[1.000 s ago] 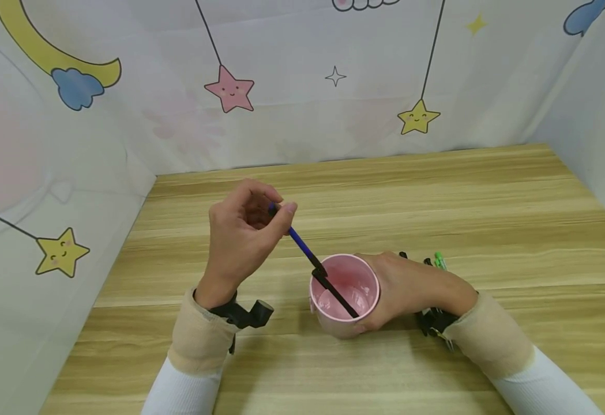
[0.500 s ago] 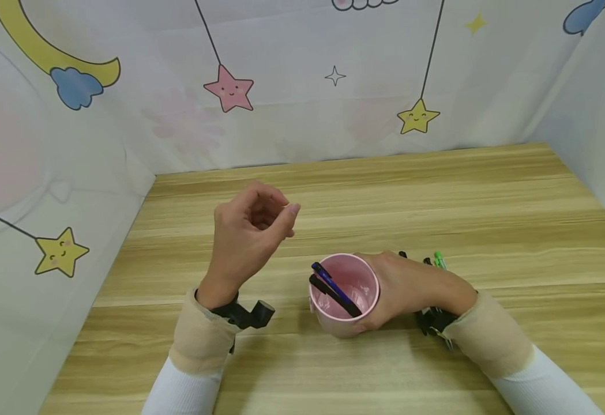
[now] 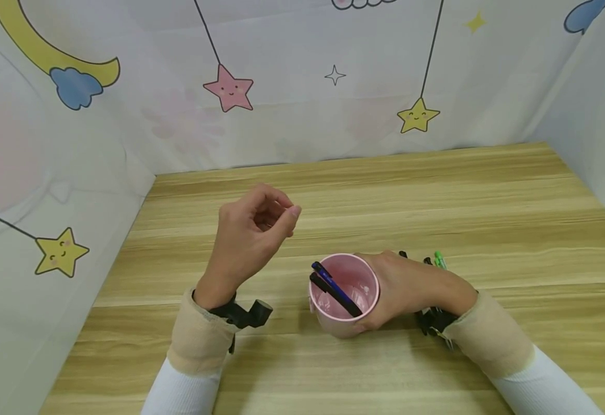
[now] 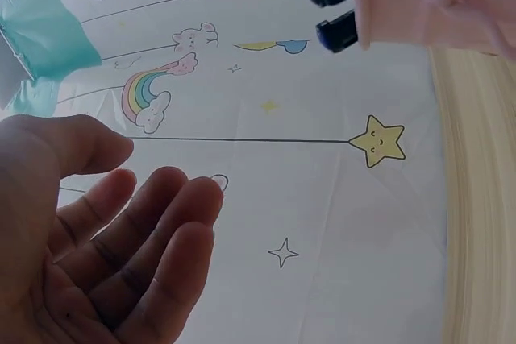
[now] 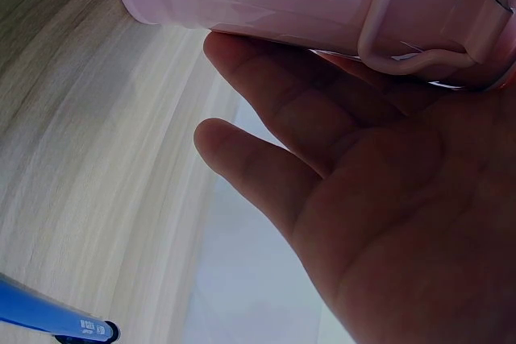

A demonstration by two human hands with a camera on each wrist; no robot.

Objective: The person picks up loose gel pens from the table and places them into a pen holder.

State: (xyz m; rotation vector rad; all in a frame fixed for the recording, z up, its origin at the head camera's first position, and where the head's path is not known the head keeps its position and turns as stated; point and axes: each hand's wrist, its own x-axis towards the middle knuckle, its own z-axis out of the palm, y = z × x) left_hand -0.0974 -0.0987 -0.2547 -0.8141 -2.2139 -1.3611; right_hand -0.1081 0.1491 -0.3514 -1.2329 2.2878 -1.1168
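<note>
A pink cup stands on the wooden table, and my right hand grips its right side. Inside it a blue pen and a black pen lean side by side against the left of the rim. To the upper left of the cup, my left hand hovers with loosely curled fingers, holding nothing. From the left wrist, the ends of both pens stick out past the cup's rim. A wire-like handle shows on the cup in the right wrist view.
Partly hidden behind my right forearm lie several pens, among them a green pen and a black pen. A blue pen shows at the right wrist view's lower left. A patterned white curtain borders the table's back edge.
The blue pen left my left fingers and dropped into the cup beside the black pen. My left hand has since drifted slightly right. The right hand and cup have stayed put.
</note>
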